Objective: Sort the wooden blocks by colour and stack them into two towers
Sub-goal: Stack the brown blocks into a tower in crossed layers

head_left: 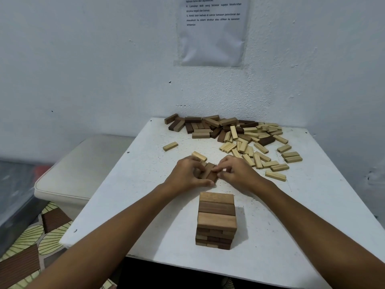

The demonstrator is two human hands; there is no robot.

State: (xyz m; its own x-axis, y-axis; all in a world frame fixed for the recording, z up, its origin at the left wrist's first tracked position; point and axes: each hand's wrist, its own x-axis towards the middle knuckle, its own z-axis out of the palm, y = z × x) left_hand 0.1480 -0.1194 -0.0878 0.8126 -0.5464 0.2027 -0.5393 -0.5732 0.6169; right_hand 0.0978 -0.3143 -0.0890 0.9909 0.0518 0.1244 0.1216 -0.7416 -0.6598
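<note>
Left hand [187,174] and right hand [233,172] pinch a row of brown blocks [209,173] between them (3, seemingly). Square the ends flush before lifting onto the brown tower [216,220] just nearer than both hands.

paper notice [212,30] top cut off (print blurred); hands [208,174] hide brown blocks' [209,171] ends

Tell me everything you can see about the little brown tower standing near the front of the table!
The brown tower is made of brown wooden blocks, some lighter, some darker. Its top layer has three blocks lying side by side, and the layers beneath alternate direction. About five or six layers show. It stands upright and fairly neat on the white table, near the front edge, casting a shadow to its right. Nothing touches it; both hands are busy beyond it.
</note>
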